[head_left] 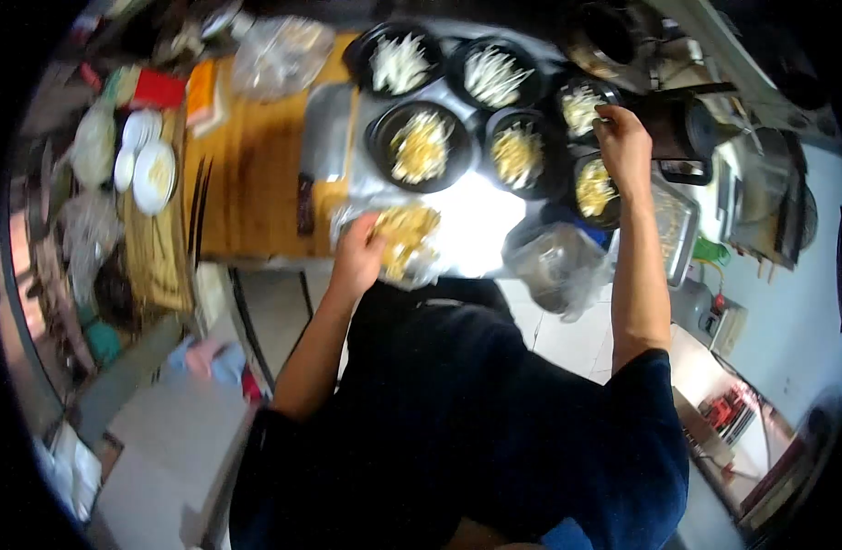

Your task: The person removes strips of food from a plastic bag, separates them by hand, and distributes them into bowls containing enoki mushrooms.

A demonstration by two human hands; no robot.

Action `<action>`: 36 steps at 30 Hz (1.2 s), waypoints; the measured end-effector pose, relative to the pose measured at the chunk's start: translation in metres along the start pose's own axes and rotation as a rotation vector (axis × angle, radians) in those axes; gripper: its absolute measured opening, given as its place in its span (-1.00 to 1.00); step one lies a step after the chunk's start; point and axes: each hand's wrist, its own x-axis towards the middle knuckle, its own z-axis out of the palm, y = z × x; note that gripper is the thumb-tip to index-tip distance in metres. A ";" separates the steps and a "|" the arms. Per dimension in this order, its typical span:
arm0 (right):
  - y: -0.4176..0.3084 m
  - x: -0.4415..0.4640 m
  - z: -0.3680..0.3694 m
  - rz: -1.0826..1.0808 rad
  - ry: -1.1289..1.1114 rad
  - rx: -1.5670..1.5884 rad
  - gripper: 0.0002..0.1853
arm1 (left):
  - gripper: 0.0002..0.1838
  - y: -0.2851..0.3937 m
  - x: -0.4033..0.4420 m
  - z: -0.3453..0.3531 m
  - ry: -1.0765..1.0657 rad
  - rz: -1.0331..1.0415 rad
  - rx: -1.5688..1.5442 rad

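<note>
Dark chopsticks [200, 206] lie by the left edge of the wooden board [256, 165]; a stretch of wood separates them from the cleaver [327, 137]. The left hand [358, 255] has its fingers closed on a plastic bag [425, 275] of yellow shreds [404, 236] near the front edge of the steel counter [480, 220]. Shining steel leaves room between it and a clear bag [560, 264] overhanging that edge. Beyond, black bowls [381, 154] of shreds stand close-packed. The right hand [626, 147] is at the upper right bowl; whether its fingers grip anything, I cannot tell.
</note>
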 end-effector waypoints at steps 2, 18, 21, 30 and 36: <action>-0.059 -0.049 0.013 -0.036 -0.178 0.267 -0.71 | -0.64 -0.019 0.009 0.003 0.060 -0.087 0.015; -0.163 -0.199 0.178 -0.233 -0.755 -0.164 -0.81 | -0.54 0.018 0.010 -0.009 0.002 -0.152 0.297; -0.151 -0.203 0.166 -0.132 -0.621 0.080 -0.81 | -0.53 0.029 0.011 -0.013 -0.043 -0.182 0.356; -0.148 -0.180 0.074 0.519 -0.653 1.257 -0.93 | -0.50 0.076 -0.001 -0.017 -0.320 0.028 -0.028; -0.145 -0.157 0.043 0.400 -0.601 1.227 -0.91 | -0.72 0.112 0.021 0.005 -0.441 0.006 -0.014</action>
